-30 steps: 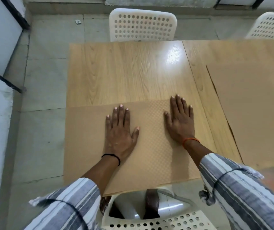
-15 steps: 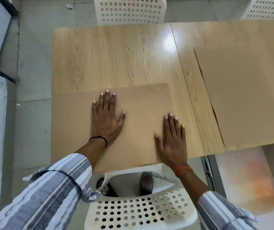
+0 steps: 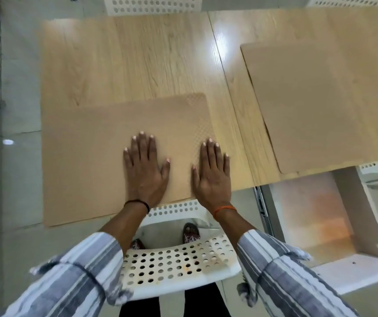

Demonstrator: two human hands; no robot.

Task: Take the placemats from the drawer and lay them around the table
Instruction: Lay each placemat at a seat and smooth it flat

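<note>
A tan textured placemat (image 3: 87, 156) lies at the near left of the wooden table (image 3: 137, 60), its near edge hanging past the table's front. My left hand (image 3: 145, 170) rests flat on it with straight fingers. My right hand (image 3: 213, 175) lies flat on the mat's right end, fingers straight, close to the mat's right edge. A second tan placemat (image 3: 320, 106) lies flat on the right half of the table. The open white drawer (image 3: 320, 216) shows under the table's right front edge.
A white perforated chair (image 3: 174, 264) stands between me and the table, and my feet show through it. Two more white chairs (image 3: 153, 4) stand at the far side. Grey tiled floor (image 3: 14, 65) runs along the left, with a wall at the far left.
Both hands have slid back along the mat toward me and closer together. The near mat now hangs further over the table's front edge. The view has tilted downward.
</note>
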